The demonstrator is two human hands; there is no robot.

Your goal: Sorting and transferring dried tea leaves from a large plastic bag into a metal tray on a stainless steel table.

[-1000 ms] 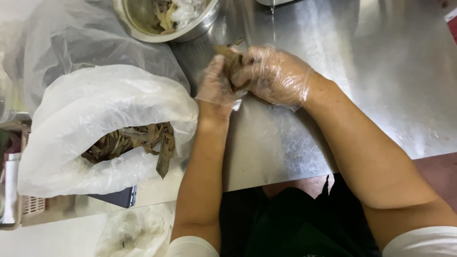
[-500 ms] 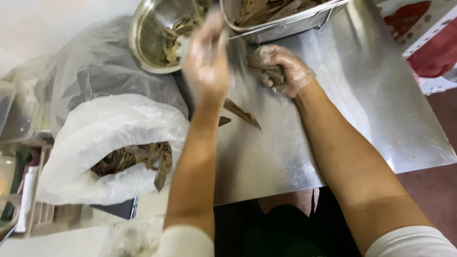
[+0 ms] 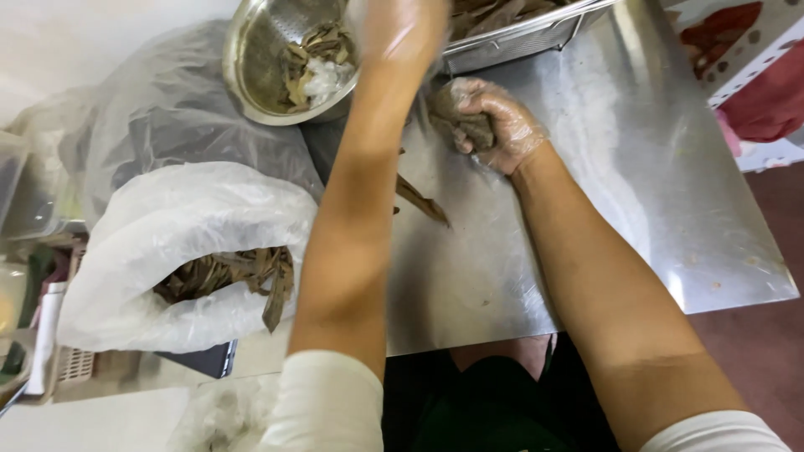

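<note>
Near the table's (image 3: 670, 209) far edge, right hand (image 3: 490, 125) grips brown leaves (image 3: 462, 125).

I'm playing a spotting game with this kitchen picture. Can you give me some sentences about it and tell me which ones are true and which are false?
1. The right hand wears a thin clear glove and squeezes a brownish clump. True.
2. The left hand rests flat on the steel table. False: it is lifted up near the round metal bowl and looks blurry.
3. The white plastic bag holds brown dried leaves. True.
4. The round metal bowl is empty. False: it has leaf pieces and something white inside.
5. A loose brown leaf lies on the table between the arms. True.
</note>
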